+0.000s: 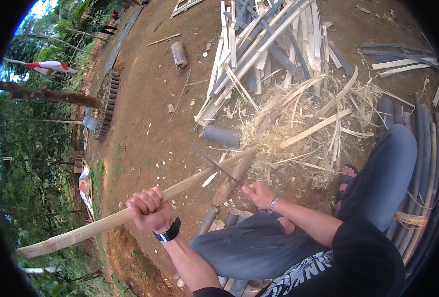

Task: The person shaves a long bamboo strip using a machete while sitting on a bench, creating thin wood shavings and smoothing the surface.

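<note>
- Tan and long, the strip point(192, 182) slants across the front of the person, its near end out to the left, its far end over the log point(238, 177) on the ground; whether it rests on that log I cannot tell.
- Left hand point(150, 210): clenched, fingers wrapped right round the strip partway along it.
- Right hand point(259, 195): closed in a fist on what must be the handle of the knife point(223, 170), though the handle is mostly hidden. No finger stands open.
- Dark and thin, the blade crosses the strip beyond the left hand; whether the edge bites or only hovers is too small to tell.
- With curly shavings point(303, 123) heaped beyond, the step looks like shaving the strip down. To do it well, steady the far end, hold the blade at a shallow angle, stroke away from the left hand, take thin, even curls, and turn the strip between passes.
- Both knees are best kept clear of the blade's path.
</note>
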Demonstrator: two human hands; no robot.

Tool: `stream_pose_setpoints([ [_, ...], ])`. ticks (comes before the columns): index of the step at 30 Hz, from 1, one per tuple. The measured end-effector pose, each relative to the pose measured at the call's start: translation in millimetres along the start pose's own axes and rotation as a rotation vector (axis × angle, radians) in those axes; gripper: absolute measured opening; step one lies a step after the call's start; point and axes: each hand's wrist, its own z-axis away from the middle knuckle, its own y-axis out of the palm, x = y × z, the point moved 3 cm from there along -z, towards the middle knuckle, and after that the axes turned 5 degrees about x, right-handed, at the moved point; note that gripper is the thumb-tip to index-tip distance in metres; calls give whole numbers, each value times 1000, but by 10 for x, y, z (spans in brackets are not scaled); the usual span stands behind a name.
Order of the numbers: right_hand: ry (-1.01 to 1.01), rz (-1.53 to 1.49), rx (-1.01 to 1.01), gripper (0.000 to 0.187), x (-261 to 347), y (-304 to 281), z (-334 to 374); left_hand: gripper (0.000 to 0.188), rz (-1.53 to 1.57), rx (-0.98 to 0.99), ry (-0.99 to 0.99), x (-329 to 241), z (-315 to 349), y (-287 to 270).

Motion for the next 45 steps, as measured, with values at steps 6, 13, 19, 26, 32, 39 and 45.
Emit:
stream_pose_setpoints([
  [6,35,-84,-53,76,54,187,88,62,-126,-156,45,-10,-97,265],
  [13,60,58,-52,77,367,-69,124,65,-283,-496,92,-293,-365,454],
  [19,-15,-101,28,75,669,222,142,61,-277,-518,172,-296,-283,567],
  [26,616,-539,-111,71,-205,-139,237,66,-186,-337,243,-305,-184,674],
  [32,113,-305,160,72,575,106,282,67,-120,-364,221,-289,-150,537],
  [39,484,-507,-29,64,-148,-63,157,67,-99,-330,232,-318,-139,576],
  [45,148,-479,226,67,647,33,297,67,-118,-198,237,-311,-127,572],
])
